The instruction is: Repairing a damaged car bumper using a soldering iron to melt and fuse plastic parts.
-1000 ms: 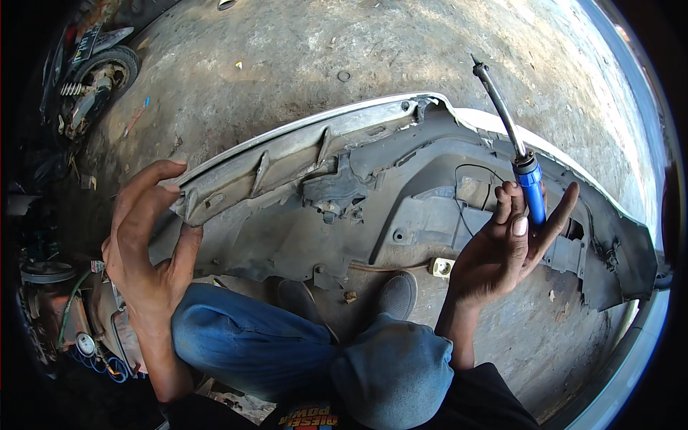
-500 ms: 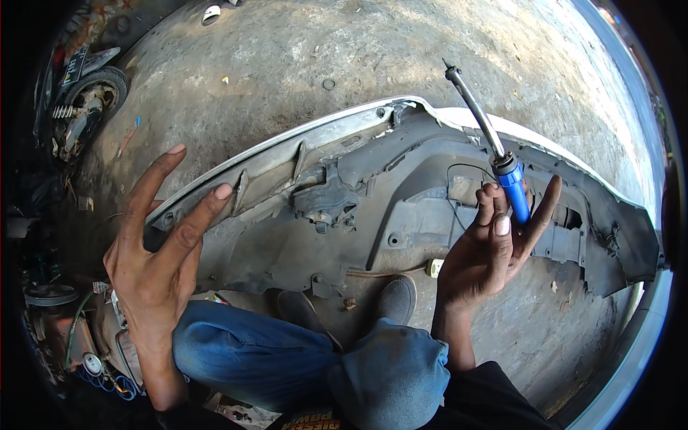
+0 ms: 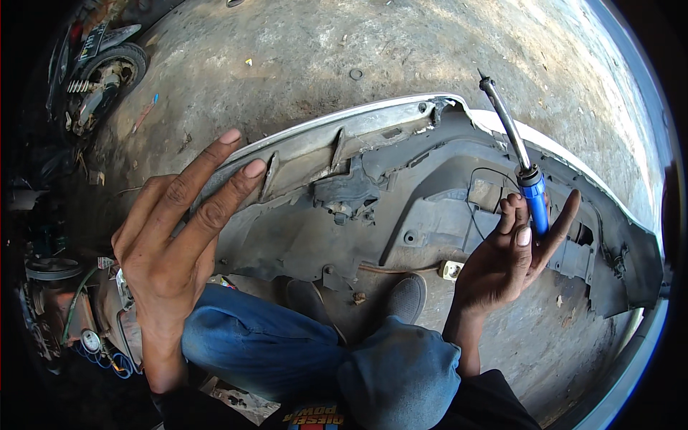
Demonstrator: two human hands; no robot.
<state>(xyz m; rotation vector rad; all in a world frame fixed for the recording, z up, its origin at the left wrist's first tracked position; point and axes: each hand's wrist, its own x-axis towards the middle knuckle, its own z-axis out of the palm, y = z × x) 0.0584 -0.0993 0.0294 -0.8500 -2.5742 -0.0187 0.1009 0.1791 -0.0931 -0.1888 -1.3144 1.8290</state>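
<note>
On the left side, the left hand [image 3: 168, 247] has its forefinger and middle finger spread above the bumper cover [image 3: 287, 247]; whether they touch it, I cannot tell. The cover lies before the person, inner side up, and could shift if nothing steadies it. On the right, the right hand [image 3: 505, 265] pinches a blue-handled soldering iron [image 3: 533, 204], forefinger stretched; a loose grip could let it turn, and its tip, if hot, could burn. Around, from the left: a pressure gauge [image 3: 90, 340], a motorcycle wheel [image 3: 115, 68], a shoe [image 3: 406, 297] crowding the near edge, a power socket [image 3: 451, 270], and a thin cord [image 3: 470, 192], which could catch.
</note>
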